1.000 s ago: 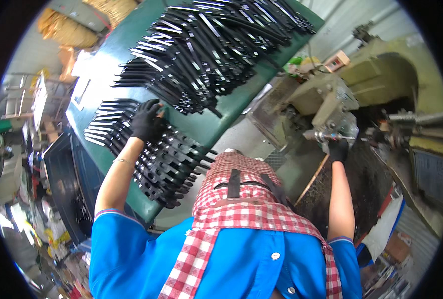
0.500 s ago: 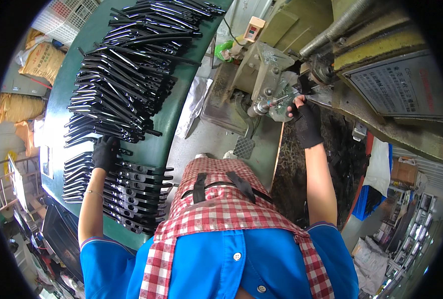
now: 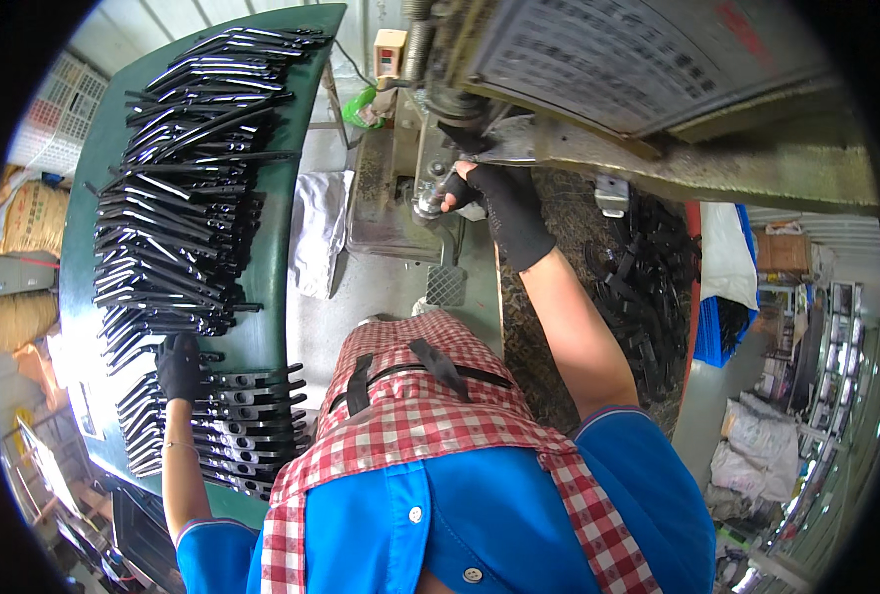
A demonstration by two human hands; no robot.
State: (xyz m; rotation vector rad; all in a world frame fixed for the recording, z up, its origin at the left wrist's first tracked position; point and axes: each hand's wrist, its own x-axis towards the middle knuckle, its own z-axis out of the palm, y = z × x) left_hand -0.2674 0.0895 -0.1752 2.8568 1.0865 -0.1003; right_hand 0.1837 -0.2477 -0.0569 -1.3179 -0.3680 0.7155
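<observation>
My left hand, in a black fingerless glove, lies over the black bent bars on the green table. Its fingers curl down among the bars and look closed on one, though the grip is partly hidden. My right hand, gloved the same way, is up at the head of a green metal machine. The bare fingertips are bent together beside the machine's round metal post. Whatever they pinch is too small or hidden to make out. Flat black pieces with holes lie in a row below my left hand.
A ridged foot pedal is below the machine. To its right, a dark bin holds loose black parts. The machine's large plate overhangs my right arm. A blue crate stands farther right.
The whole view has shifted, bringing the machine's plate nearer. My right hand has moved in closer to the round post, its fingers now more bent. My left hand stays among the bars.
</observation>
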